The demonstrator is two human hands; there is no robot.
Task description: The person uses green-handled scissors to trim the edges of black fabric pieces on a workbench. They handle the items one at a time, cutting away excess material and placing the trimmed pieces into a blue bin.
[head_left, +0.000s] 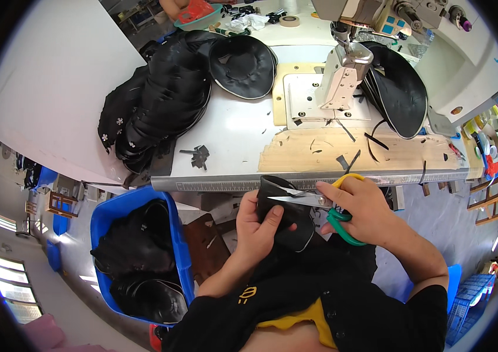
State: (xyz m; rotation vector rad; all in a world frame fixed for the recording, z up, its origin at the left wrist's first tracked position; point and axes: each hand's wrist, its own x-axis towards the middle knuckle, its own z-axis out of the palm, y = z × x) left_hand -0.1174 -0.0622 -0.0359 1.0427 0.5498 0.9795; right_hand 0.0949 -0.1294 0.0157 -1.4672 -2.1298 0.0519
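Observation:
My left hand grips a curved black leather-like piece at the table's front edge, thumb pressed on its near face. In my right hand is a pair of scissors with one yellow and one green handle loop. The blades are parted and point left across the upper part of the black piece. Whether they touch it, I cannot tell.
A sewing machine with a post bed stands on the table. Black pieces are stacked at the left, and more black pieces lean beside the post. Black scraps lie about. A blue bin of black pieces stands at lower left.

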